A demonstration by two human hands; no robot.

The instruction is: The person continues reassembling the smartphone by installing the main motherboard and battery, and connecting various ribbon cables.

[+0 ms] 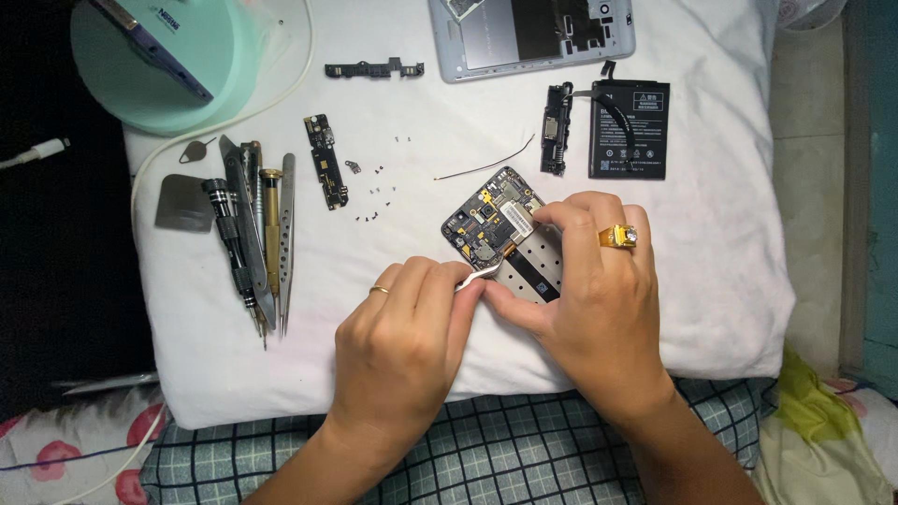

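Observation:
An opened phone body (500, 229) with its circuit board exposed lies on a white cloth (711, 243). My right hand (589, 299), wearing a gold ring, grips the phone from the right and below. My left hand (402, 346) pinches metal tweezers (484, 273) whose tip touches the board near an orange flex strip. Much of the phone's lower half is hidden under my right hand.
Screwdrivers, tweezers and a pry tool (253, 234) lie at left. Small boards (325, 161), several loose screws (374, 192), a thin wire (486, 164), a speaker module (556, 129), a black battery (630, 129), a grey back cover (533, 37) and a mint round lamp base (159, 56) surround the phone.

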